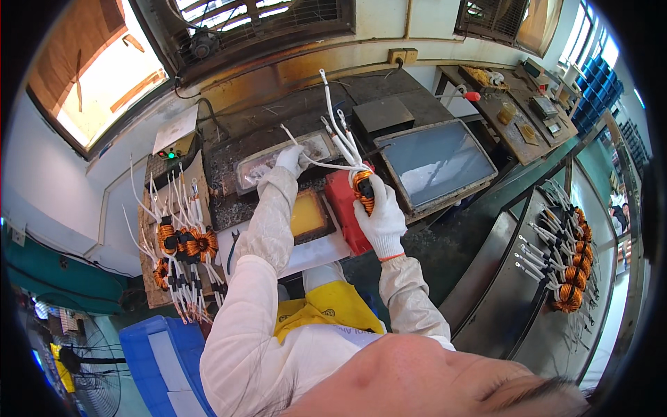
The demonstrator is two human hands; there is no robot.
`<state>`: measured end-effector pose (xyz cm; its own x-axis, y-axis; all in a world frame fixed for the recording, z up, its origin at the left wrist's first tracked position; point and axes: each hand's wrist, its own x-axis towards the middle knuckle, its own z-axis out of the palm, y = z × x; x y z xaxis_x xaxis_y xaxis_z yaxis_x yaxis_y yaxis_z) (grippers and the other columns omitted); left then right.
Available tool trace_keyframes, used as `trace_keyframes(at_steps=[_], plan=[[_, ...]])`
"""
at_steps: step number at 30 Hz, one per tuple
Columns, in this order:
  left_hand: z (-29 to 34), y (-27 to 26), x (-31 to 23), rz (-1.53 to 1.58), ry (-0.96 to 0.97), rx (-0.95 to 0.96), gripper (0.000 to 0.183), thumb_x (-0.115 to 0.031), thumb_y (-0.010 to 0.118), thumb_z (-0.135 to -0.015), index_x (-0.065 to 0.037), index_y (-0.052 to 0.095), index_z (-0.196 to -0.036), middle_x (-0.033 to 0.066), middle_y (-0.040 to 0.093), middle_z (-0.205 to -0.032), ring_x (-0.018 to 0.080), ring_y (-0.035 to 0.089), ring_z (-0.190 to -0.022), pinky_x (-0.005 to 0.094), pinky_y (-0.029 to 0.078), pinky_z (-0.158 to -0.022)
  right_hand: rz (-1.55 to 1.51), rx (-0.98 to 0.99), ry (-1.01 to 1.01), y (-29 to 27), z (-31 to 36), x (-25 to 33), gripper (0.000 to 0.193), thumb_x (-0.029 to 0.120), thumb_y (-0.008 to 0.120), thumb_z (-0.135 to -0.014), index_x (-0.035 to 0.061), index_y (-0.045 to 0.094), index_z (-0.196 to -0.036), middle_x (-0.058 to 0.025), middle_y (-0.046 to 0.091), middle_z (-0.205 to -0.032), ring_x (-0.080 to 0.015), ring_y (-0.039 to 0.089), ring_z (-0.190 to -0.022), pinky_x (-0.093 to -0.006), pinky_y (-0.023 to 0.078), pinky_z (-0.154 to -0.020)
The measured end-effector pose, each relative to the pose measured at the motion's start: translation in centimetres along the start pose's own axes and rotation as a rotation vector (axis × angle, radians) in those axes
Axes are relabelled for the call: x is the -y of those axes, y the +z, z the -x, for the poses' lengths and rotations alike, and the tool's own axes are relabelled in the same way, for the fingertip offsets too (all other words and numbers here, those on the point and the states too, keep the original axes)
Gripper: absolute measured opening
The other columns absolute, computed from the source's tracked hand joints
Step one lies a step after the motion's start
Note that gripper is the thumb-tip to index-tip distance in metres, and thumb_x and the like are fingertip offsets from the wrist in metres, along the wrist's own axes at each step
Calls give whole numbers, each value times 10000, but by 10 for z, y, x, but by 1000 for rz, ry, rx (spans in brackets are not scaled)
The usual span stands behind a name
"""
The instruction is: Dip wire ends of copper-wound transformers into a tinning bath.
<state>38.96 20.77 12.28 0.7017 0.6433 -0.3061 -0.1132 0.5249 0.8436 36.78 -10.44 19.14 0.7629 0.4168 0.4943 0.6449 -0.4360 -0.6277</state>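
Note:
My right hand (pixel 382 221), in a white knit glove, is closed around a copper-wound toroidal coil (pixel 363 186). Several white sleeved leads (pixel 342 142) rise from the coil and fan out over the bench, some ending in metal ring lugs. To the left, my gloved left hand (pixel 290 161) pinches one white wire lead of this coil, pulled sideways near its end. That hand is over a shallow tray (pixel 251 175) with a shiny, crusted metallic surface. Beneath the coil stands a red box (pixel 344 208), beside a dark pan with a yellow block (pixel 307 214).
A wide framed tray with a grey, glossy surface (pixel 441 163) lies right of the coil, near a dark metal box (pixel 382 117). Finished-looking coils with leads (pixel 187 242) crowd the left board; more coils (pixel 573 271) line a right-hand table. A blue crate (pixel 163 361) sits lower left.

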Motion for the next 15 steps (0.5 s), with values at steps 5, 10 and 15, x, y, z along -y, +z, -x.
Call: trace_keyframes(at_steps=[5, 10, 15], plan=[[-3, -15, -5, -73, -158, 16, 75, -94, 597, -916, -22, 598, -937, 69, 580, -731, 102, 467, -534, 225, 415, -470, 7, 35, 29, -1, -2, 6, 663, 221, 739, -766, 193, 446, -1359, -154, 589, -1155, -378, 649, -944, -447, 548, -752], [33, 9, -64, 170, -72, 353, 111, -48, 588, -919, -10, 595, -1023, 92, 618, -801, 118, 525, -578, 224, 454, -491, -46, -4, 127, -3, 0, -10, 690, 230, 746, -777, 182, 411, -1378, -163, 593, -1140, -376, 644, -966, -435, 539, -786], [92, 60, -119, 154, 66, 669, 190, -6, 601, -907, -35, 593, -1095, 99, 634, -896, 125, 577, -655, 244, 521, -573, -85, -33, 138, -5, 0, -16, 688, 221, 748, -779, 167, 411, -1377, -160, 592, -1121, -360, 643, -969, -432, 532, -803]])
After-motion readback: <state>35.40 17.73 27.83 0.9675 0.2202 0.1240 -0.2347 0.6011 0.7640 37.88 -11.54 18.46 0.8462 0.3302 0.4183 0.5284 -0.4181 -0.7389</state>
